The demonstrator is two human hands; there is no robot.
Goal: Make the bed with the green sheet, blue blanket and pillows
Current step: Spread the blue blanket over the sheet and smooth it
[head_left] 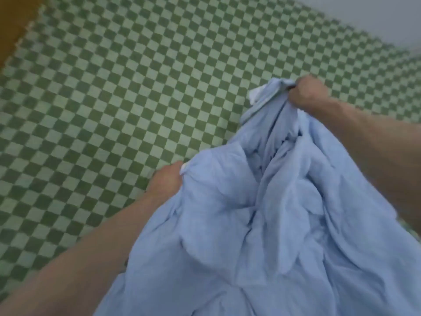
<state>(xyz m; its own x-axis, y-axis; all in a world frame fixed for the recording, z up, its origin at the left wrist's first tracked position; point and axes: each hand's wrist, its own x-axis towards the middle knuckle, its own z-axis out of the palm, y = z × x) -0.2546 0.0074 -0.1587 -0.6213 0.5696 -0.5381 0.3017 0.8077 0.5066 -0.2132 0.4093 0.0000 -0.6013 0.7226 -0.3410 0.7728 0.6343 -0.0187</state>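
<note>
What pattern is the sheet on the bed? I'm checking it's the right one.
Green-and-pale checkerboard on the sheet, seen in the head view.

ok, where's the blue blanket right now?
Head view, lower right: the blue blanket is bunched and gripped by the left hand and right hand, over the green checked sheet.

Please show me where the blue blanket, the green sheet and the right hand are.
blue blanket (262,224): head view, on its bunched middle folds.
green sheet (114,99): head view, on the flat checkered part.
right hand (309,93): head view, on the back of the hand.
</note>
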